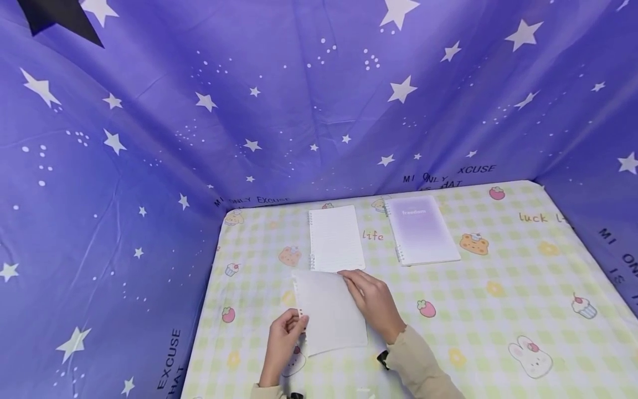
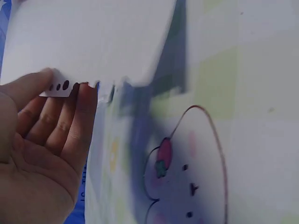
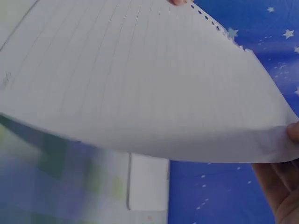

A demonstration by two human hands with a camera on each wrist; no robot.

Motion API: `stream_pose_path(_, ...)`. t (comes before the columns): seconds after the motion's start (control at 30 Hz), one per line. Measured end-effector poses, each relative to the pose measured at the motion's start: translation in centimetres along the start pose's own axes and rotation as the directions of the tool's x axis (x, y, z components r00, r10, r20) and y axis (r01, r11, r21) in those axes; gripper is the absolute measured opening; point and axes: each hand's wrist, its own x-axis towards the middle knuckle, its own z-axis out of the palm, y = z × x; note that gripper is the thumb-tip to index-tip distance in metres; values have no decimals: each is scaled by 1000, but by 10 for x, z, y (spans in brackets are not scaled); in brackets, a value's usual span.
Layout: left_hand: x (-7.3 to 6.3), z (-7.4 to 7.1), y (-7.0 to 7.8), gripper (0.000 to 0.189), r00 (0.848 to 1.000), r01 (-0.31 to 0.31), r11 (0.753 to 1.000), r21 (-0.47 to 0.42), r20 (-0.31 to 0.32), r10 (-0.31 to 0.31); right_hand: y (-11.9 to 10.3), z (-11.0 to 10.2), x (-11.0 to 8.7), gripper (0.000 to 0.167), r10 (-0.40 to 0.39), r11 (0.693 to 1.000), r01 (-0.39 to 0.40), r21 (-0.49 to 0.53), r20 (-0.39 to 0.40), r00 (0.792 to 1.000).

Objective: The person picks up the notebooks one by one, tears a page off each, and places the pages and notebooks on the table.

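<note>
A loose sheet of lined paper [image 1: 333,313], with a row of punched holes down its left side, is held up over the table in the head view. My left hand [image 1: 285,338] pinches its holed edge, the thumb on top; the left wrist view shows the thumb [image 2: 32,86] beside several holes and a ragged edge. At the far right corner my right hand [image 1: 372,299] pinches the sheet between thumb and fingers. Faint ruled lines run across the paper [image 3: 117,79] in the right wrist view, where it bows downward. Just beyond it lies a white ring-bound notebook [image 1: 336,238] with a lined page showing.
A purple ring-bound notebook [image 1: 423,230] marked "freedom" lies at the back of the table, right of the white one. The tablecloth [image 1: 478,332] is checked green and white with cartoon prints. Blue star-patterned curtains [image 1: 299,100] hang behind and at both sides.
</note>
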Motion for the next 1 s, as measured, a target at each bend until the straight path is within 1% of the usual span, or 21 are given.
stream_pose_path(0.03,1,1,-2,17,1000,20,1000,23,-2,-20,3,2,0,20,4,1000,-4,-14,4,1000)
stream_pose_path(0.2,3,8,-11,12,997,76,990,122,-27,-74,15,11,-3,13,57,995,-53,-85,42,998)
stream_pose_path(0.33,2,16,-12,11,990,130,975,178,-68,-120,26,17,-7,8,111,985,-100,-137,69,992)
stream_pose_path(0.4,2,19,-12,12,988,146,965,216,-89,-129,32,20,-9,7,144,978,-128,-163,86,986)
stream_pose_path(0.5,3,22,-12,17,987,144,954,262,-101,-121,41,25,-10,6,191,966,-164,-198,125,974)
stream_pose_path(0.7,5,23,-7,22,992,115,942,316,-85,-93,53,33,-9,7,268,947,-222,-231,194,944)
stream_pose_path(0.9,4,26,0,26,992,118,923,367,-89,-92,62,41,-6,9,309,939,-252,-233,256,916)
stream_pose_path(1.0,3,28,1,33,991,122,909,398,-97,-91,67,45,-5,9,319,937,-259,-234,271,908)
